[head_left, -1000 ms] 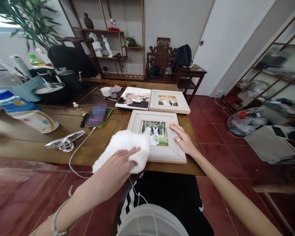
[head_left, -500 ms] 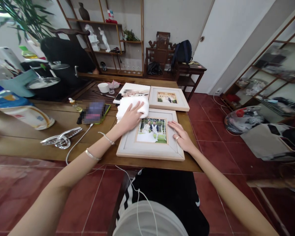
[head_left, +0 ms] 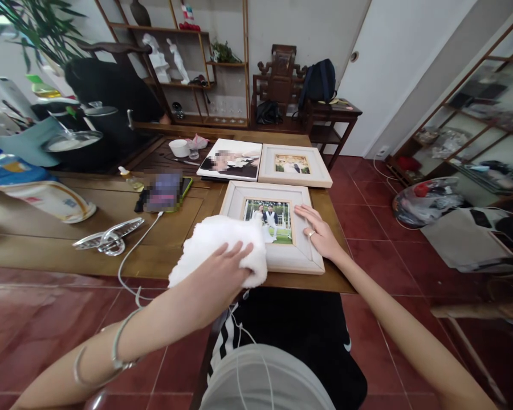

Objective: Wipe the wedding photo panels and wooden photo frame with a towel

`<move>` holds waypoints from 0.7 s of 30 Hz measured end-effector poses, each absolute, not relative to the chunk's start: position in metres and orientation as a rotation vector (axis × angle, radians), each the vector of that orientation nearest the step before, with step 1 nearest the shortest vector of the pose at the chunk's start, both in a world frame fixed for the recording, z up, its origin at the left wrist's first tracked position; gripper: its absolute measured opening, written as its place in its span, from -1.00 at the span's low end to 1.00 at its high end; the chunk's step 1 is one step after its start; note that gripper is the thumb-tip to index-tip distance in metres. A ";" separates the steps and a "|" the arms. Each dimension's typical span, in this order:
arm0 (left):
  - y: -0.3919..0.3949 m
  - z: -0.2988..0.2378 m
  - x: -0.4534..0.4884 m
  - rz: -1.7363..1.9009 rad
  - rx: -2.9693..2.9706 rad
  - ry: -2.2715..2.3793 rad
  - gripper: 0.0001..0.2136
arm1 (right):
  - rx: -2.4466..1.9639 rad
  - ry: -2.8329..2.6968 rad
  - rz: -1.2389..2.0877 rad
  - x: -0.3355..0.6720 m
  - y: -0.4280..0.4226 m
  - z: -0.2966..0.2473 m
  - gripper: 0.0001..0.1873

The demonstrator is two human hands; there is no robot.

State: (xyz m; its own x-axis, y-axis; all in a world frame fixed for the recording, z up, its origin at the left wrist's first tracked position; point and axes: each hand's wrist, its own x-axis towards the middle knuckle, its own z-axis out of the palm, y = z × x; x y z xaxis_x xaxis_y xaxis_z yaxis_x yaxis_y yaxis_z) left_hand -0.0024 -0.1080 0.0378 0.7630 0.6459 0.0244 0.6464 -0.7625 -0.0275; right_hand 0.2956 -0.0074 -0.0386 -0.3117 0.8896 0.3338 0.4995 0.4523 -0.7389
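A white fluffy towel (head_left: 200,245) covers the lower left corner of a pale picture frame (head_left: 293,257) on the wooden table. My left hand (head_left: 226,272) presses on it with the fingers bent over its surface. The frame holds a photo of two people, partly hidden by the towel. My right hand (head_left: 318,232) lies on the frame's right side, fingers stretched out flat. Just behind lie a second framed photo (head_left: 293,165) and, to its left, a white photo panel (head_left: 231,159).
To the left are a phone (head_left: 165,192) on a white cable, a small dropper bottle (head_left: 131,179), a silver metal ornament (head_left: 110,236) and a large bottle (head_left: 34,185). A white cup (head_left: 179,148) stands farther back. The table's right edge borders a red tiled floor (head_left: 376,250).
My left hand has drawn the towel from the frame's upper left corner down to its lower left, uncovering the photo panel behind. My right hand stays on the frame's right side.
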 end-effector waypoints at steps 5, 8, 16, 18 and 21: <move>-0.110 0.024 0.012 -0.057 -2.838 -1.164 -0.80 | -1.148 -1.970 0.663 0.295 -0.007 -0.040 -0.30; -0.082 0.012 0.024 -0.069 -2.768 -1.241 -0.76 | -1.144 -1.980 0.663 0.295 -0.007 -0.040 -0.31; 0.026 0.016 0.030 -0.304 -2.613 -1.367 -0.69 | -1.096 -2.022 0.635 0.299 -0.005 -0.043 -0.42; 0.037 0.018 0.031 -0.298 -2.606 -1.339 -0.68 | -1.090 -2.026 0.629 0.300 -0.005 -0.044 -0.42; 0.038 0.018 0.036 -0.128 -2.653 -1.280 -0.70 | -1.119 -2.018 0.637 0.300 -0.005 -0.044 -0.36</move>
State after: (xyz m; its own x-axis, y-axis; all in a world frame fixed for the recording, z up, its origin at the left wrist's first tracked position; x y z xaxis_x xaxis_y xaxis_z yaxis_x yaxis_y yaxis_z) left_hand 0.0357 0.0376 0.0177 0.6229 0.7657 0.1604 0.7823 -0.6080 -0.1352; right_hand 0.2999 -0.0046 -0.0438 -0.3545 0.8641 0.3572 0.5023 0.4982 -0.7067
